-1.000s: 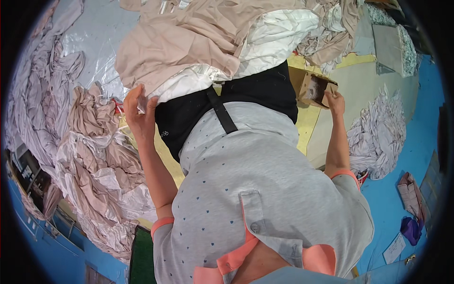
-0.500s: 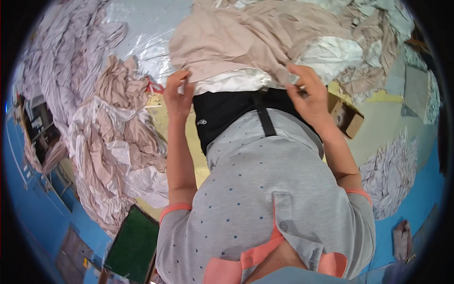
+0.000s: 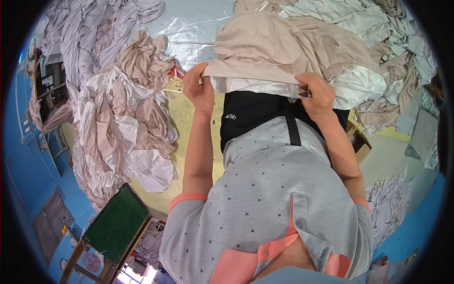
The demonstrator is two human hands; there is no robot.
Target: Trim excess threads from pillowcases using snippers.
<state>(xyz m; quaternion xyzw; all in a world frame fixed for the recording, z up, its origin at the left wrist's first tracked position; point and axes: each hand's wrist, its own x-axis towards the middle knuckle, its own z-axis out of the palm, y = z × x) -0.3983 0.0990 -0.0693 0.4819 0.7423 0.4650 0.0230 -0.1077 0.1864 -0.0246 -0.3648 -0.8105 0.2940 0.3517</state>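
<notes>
A large beige cloth lies bunched in front of me, with white fabric showing under its near edge. My left hand pinches the left end of that edge between thumb and fingers. At the right end, my right hand grips the same edge, and the edge runs fairly straight between the two. Something small and dark, perhaps a metal tool, shows within the right hand's fingers; its kind cannot be made out. More white fabric lies to the right of the right hand.
Heaped beige and white cloth sits at the left, with lilac-grey cloth beyond it. Pale greenish cloth is piled at the far right. A cardboard box stands beside my right forearm. A green-topped stand is at lower left.
My left hand has closed on the cloth's near edge, and the edge is now stretched straighter between both hands. The whole view has shifted, so cloth and body appear further right.
</notes>
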